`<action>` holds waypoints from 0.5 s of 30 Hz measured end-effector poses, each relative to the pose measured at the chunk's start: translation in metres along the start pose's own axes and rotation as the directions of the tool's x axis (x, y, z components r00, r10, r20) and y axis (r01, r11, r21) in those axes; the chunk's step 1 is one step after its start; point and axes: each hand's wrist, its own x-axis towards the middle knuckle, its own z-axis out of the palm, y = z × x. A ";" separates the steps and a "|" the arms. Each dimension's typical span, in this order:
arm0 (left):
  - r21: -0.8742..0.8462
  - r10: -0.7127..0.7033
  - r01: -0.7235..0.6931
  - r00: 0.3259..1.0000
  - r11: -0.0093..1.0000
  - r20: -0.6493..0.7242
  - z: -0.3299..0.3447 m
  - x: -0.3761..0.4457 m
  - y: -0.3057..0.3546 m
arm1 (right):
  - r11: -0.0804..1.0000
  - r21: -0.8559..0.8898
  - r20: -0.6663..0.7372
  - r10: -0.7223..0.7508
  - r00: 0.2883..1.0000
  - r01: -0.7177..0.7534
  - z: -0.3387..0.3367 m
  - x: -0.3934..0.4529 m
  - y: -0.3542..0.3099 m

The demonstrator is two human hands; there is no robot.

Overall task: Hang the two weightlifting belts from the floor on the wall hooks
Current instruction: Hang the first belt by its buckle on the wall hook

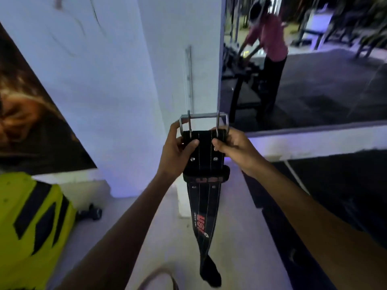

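At the centre of the frame both hands hold one black belt (pixel 204 164) up by its buckle end: the left hand (pixel 178 151) is closed around the left edge and the right hand (pixel 232 147) pinches the right edge, each about equally near. The belt's long axis runs straight down toward the bottom of the frame, its tail hanging free over the pale floor (pixel 146 227). Its steel buckle (pixel 204 120) tops the grip, directly below a thin metal hook rail (pixel 189 78) fixed upright on the white wall (pixel 117 80); so the hooks lie straight above the buckle, apart from it, and the lift looks to be upward and in toward the wall. The hooks themselves are blurred. At the bottom edge a pale curved strap (pixel 161 277), perhaps the second belt, lies on the floor. A mirror (pixel 314 70) fills the upper right.
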 end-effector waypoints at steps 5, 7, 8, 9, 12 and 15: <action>0.012 0.209 -0.209 0.976 0.978 -0.054 -0.021 0.048 0.107 | 0.981 0.019 -0.128 -0.190 0.974 0.194 -0.015 0.030 -0.114; 0.011 0.277 -0.277 0.957 0.961 -0.086 -0.020 0.066 0.146 | 0.965 0.017 -0.199 -0.253 0.947 0.261 -0.025 0.036 -0.152; 0.008 0.307 -0.308 0.946 0.951 -0.104 -0.020 0.074 0.164 | 0.957 0.017 -0.232 -0.278 0.932 0.289 -0.029 0.037 -0.170; 0.004 0.331 -0.333 0.936 0.943 -0.122 -0.019 0.081 0.182 | 0.950 0.020 -0.259 -0.297 0.919 0.312 -0.033 0.039 -0.187; 0.005 0.392 -0.397 0.903 0.918 -0.176 -0.015 0.097 0.229 | 0.933 0.021 -0.288 -0.339 0.895 0.360 -0.044 0.040 -0.231; 0.029 0.423 -0.427 0.881 0.904 -0.214 -0.013 0.107 0.263 | 0.929 0.002 -0.243 -0.358 0.902 0.369 -0.057 0.035 -0.266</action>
